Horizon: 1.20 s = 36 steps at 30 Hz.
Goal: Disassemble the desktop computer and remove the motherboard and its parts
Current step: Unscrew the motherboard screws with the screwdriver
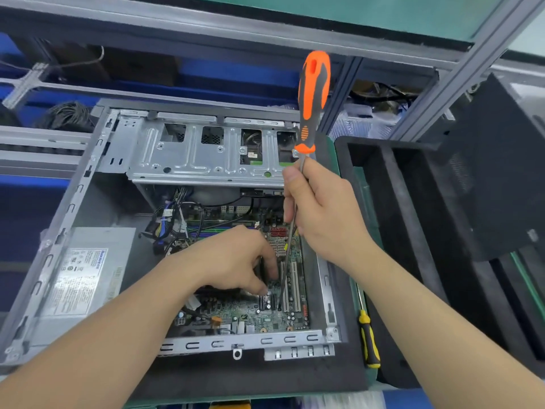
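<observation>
The case (236, 342) lies open beneath both hands, motherboard (265, 317) seated inside. Your right hand (321, 214) grips the screwdriver (314, 93) by its shaft; keep it plumb, tip just right of your left hand (236, 258), fingers curled down, grasp unclear.

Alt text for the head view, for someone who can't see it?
The right hand grips the steel shaft of a long orange-and-black-handled screwdriver, tip down on the green motherboard inside the open grey metal computer case. The left hand reaches down to the board beside the tip. A yellow-and-black screwdriver lies right of the case.
</observation>
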Each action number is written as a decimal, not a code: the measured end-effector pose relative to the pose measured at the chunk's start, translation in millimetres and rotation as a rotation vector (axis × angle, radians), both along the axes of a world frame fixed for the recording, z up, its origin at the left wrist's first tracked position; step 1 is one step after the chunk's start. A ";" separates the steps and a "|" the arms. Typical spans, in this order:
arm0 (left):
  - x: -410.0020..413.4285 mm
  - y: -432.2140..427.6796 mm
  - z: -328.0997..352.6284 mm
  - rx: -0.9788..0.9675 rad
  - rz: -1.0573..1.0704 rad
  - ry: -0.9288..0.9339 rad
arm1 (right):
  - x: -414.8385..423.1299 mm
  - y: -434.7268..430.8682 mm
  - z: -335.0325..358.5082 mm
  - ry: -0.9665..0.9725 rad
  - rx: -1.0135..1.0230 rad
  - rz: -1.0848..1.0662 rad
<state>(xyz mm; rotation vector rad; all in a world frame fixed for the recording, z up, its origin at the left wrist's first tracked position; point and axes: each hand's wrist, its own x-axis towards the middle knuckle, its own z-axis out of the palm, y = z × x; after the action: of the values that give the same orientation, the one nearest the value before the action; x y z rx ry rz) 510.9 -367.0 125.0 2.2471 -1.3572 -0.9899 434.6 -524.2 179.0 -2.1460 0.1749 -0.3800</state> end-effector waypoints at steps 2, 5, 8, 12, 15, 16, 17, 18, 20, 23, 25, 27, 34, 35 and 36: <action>-0.6 0.8 0.8 0.006 -0.020 -0.007 | 2.1 -2.4 9.5 -0.030 -0.008 -0.017; -2.0 2.5 1.5 0.014 -0.018 0.029 | 4.2 -6.4 23.6 -0.066 0.012 -0.033; -2.9 3.1 4.9 0.002 -0.013 0.075 | 4.3 -10.9 41.0 -0.107 0.027 -0.046; -1.5 4.2 5.9 -0.050 0.025 0.113 | 3.8 -14.0 57.0 -0.154 0.035 -0.069; 0.1 4.0 5.9 -0.091 0.056 0.191 | 3.0 -14.4 61.5 -0.163 0.047 -0.094; 0.9 3.6 5.8 -0.104 0.068 0.220 | 2.4 -14.7 62.1 -0.165 0.047 -0.101; 1.9 3.5 5.1 -0.118 0.080 0.240 | 1.7 -15.1 62.2 -0.167 0.047 -0.107; 2.8 3.6 4.8 -0.126 0.085 0.253 | 0.5 -15.6 62.4 -0.168 0.048 -0.111; 4.2 5.2 5.2 -0.138 0.073 0.274 | -1.7 -16.0 63.4 -0.175 0.068 -0.108; 5.3 8.0 6.5 -0.102 0.053 0.255 | -5.4 -16.4 66.7 -0.200 0.111 -0.112; 5.6 9.6 8.1 -0.073 0.062 0.193 | -9.5 -19.5 71.9 -0.257 0.157 -0.115; 5.6 10.3 10.7 -0.072 0.138 0.192 | -15.5 -25.1 80.0 -0.370 0.226 -0.084; 4.5 9.1 18.7 -0.185 0.639 1.013 | -60.1 -72.8 67.3 -0.569 0.056 -0.108; 3.3 9.3 20.8 -0.212 0.685 1.080 | -69.9 -80.3 52.2 -0.492 -0.010 -0.145; 1.3 9.6 22.6 -0.228 0.717 1.126 | -78.9 -86.9 34.6 -0.405 -0.046 -0.156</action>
<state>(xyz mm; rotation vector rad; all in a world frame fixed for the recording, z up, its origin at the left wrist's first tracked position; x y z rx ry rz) 512.2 -357.4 147.6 1.3448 -0.1383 -1.3493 355.7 -611.1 213.7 -2.0578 0.1020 -0.9049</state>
